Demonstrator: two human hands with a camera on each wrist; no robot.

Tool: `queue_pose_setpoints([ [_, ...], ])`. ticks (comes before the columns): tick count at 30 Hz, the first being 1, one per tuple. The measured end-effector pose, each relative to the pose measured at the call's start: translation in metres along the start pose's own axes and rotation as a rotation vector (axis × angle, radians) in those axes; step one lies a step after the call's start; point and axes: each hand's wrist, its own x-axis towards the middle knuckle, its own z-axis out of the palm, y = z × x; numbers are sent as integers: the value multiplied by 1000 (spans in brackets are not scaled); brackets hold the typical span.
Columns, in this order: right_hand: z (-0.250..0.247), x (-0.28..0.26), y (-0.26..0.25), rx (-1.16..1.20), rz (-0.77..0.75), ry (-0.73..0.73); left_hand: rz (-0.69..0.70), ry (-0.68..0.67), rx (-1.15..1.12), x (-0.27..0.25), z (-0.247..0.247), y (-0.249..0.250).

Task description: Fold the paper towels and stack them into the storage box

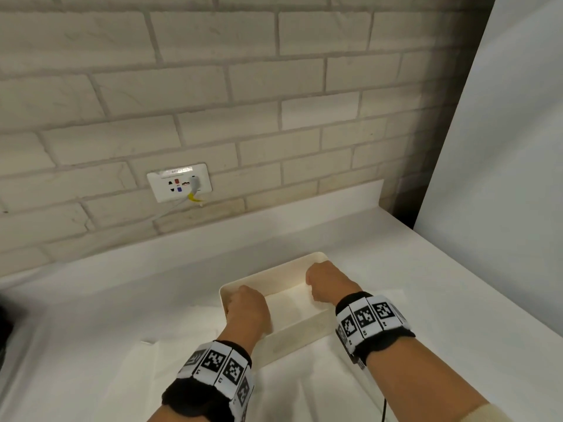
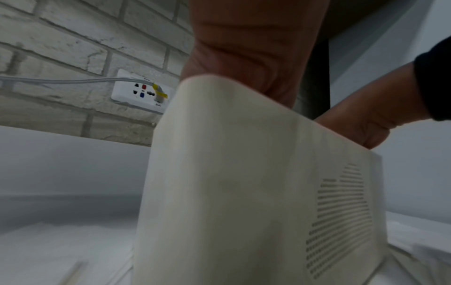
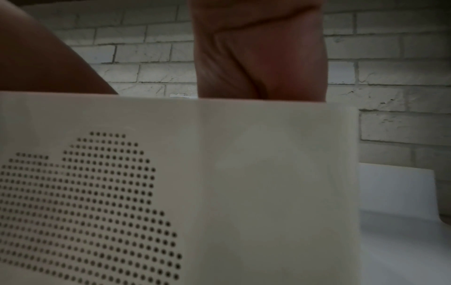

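Note:
A cream storage box [image 1: 300,333] with a dotted front wall [image 3: 268,173] stands on the white counter. Inside it lies a white folded paper towel [image 1: 289,304]. My left hand [image 1: 248,309] reaches down into the box at its left wall, and my right hand [image 1: 324,280] reaches in at the far right corner. The box walls hide the fingers of both hands in every view: the wrist views show only my left palm [image 2: 244,57] and my right palm [image 3: 261,57] going down behind the rim. Unfolded paper towels [image 1: 304,388] lie flat under and around the box.
A wall outlet [image 1: 179,182] with a plugged-in cable sits on the brick wall behind. A tall white panel [image 1: 502,147] stands at the right. Something dark [image 1: 4,333] shows at the left edge. Bare counter [image 1: 91,300] lies left of the box.

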Motion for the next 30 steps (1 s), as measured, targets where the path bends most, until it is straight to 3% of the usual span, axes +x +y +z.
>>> queue_pose_setpoints([
  [2, 0, 1, -5, -55, -29, 18, -38, 29, 57, 0, -1, 3],
  [4, -1, -1, -10, -129, -38, 64, -58, 147, 52, 0, -1, 4],
  [7, -9, -6, -12, -122, -83, 162, -103, 280, -182, -5, -4, 3],
  [10, -28, -17, 0, 151, -61, 235, -61, 449, -466, -16, -14, 2],
  [13, -55, -45, 29, 490, 23, 331, 142, 541, -798, -32, -26, 15],
  [15, -65, -72, 58, 716, 136, 403, 286, 507, -1005, -46, -30, 34],
  [18, -57, -113, 112, 973, 373, 502, 427, 270, -1085, -63, -28, 76],
  [22, -6, -161, 169, 1010, 700, 439, 531, 84, -852, -60, -19, 134],
  [27, 41, -205, 193, 1064, 904, 465, 462, -30, -541, -43, -17, 178],
  [30, 48, -221, 198, 1060, 964, 361, 410, -65, -411, -36, -2, 186],
])
